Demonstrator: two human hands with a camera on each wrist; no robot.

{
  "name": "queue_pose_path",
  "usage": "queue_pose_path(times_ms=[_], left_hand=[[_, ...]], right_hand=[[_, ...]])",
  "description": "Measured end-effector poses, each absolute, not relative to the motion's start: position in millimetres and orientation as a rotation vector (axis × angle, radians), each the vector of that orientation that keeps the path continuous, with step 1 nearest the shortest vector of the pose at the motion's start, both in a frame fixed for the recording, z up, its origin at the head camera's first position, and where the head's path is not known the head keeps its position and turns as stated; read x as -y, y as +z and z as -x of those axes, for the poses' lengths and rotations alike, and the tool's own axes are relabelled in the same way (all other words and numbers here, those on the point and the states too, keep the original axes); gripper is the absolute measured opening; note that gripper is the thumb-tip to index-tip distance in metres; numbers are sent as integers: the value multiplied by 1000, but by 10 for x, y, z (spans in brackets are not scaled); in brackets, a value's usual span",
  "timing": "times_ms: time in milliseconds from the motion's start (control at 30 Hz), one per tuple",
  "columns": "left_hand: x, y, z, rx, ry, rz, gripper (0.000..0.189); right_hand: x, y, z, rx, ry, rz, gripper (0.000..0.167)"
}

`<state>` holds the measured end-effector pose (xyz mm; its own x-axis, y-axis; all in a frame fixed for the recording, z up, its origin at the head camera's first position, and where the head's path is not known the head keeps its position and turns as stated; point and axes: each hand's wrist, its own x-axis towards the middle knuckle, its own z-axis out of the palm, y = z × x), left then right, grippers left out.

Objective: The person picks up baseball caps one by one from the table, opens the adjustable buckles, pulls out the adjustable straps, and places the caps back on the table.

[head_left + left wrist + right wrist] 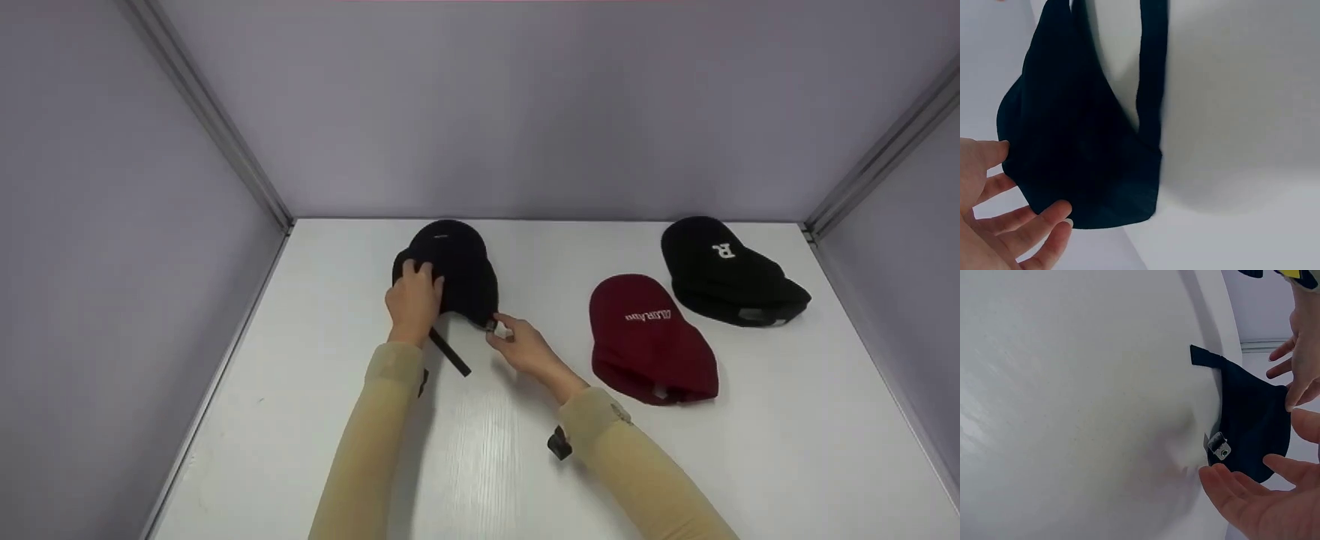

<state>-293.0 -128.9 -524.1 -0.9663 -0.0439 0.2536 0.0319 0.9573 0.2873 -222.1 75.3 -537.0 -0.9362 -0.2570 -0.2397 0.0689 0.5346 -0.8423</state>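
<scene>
A dark baseball cap lies near the back of the table, left of centre, its loose back strap trailing toward the front. My left hand holds the crown from the left; in the left wrist view its thumb and fingers spread along the cap's edge. At the cap's right rear edge is my right hand, its fingertips around a small metal buckle. The right wrist view shows that hand's fingers apart and only lightly bent, close against the cap's lower edge.
To the right lie a dark red cap with white lettering and, behind it, a black cap with a white R. Grey panels enclose the white table at the back and both sides.
</scene>
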Motion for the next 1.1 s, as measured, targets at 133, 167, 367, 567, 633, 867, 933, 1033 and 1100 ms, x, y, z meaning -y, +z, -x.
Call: queue_pose_path(times_ms=[133,167,367,567,633,867,933,1033,1100], left_hand=[[1373,-5241,2994,2870,-399,-33,38],[1389,-5242,3007,2868,-399,-38,38],[1436,-5254,3042,2840,-417,-50,39],[1408,-5269,2991,2851,-454,-46,53],[1389,-5270,2954,2858,-465,-48,59],[1296,-5295,2790,2814,-489,32,66],[1263,-5297,2732,2795,-495,82,66],[1209,-5280,2639,2772,-510,148,65],[1172,-5266,2581,2767,-516,183,63]], right_hand=[[-745,-5364,2207,-2469,-1347,206,57],[-747,-5362,2203,-2476,-1342,217,56],[-801,-5326,2176,-2502,-1322,279,56],[-954,-5162,2145,-2530,-1284,351,57],[-1030,-5096,2132,-2537,-1275,376,57],[-1332,-4939,2064,-2587,-1266,463,57],[-1419,-4910,2030,-2602,-1265,487,57],[-1536,-4872,1978,-2627,-1275,517,57],[-1604,-4852,1946,-2646,-1278,527,57]])
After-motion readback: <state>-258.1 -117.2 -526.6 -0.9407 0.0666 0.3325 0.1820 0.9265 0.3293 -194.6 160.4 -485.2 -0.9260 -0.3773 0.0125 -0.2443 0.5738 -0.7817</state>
